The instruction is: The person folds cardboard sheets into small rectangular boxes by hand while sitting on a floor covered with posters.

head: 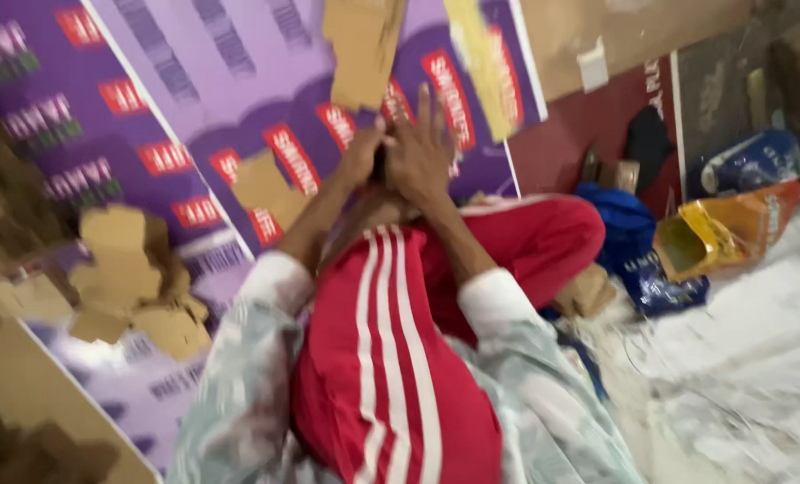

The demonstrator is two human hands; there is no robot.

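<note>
A person is sitting on the floor, seen from a camera on their own head, and the picture is blurring with motion. Both hands are meeting just past a raised knee in red trousers [391,358] with white side stripes. The left hand [359,154] is curling closed around a small dark object [379,163] — only a sliver is showing between the palms, too little to say what it is. The right hand [422,152] is lying against the same object with its fingers stretched upward and spread; whether it is gripping or only steadying is impossible to tell.

As for progress, judging from this view alone, the hands are in the middle of handling the dark object, and nothing is showing a finished or an unfinished result.

Purple printed cardboard sheets [238,99] are leaning behind the hands, their facing torn away in patches to bare brown board [131,278]. Toward the right edge of the floor, a blue bundle [628,229] and an open orange-yellow carton [722,229] are lying on pale, dusty ground [740,358].

Hard to make out — the dark object itself, the printing on the sheets, and the cluttered far right corner, which is smearing into shadow. The pale patterned sleeves [256,376] are cut off at the bottom edge.
</note>
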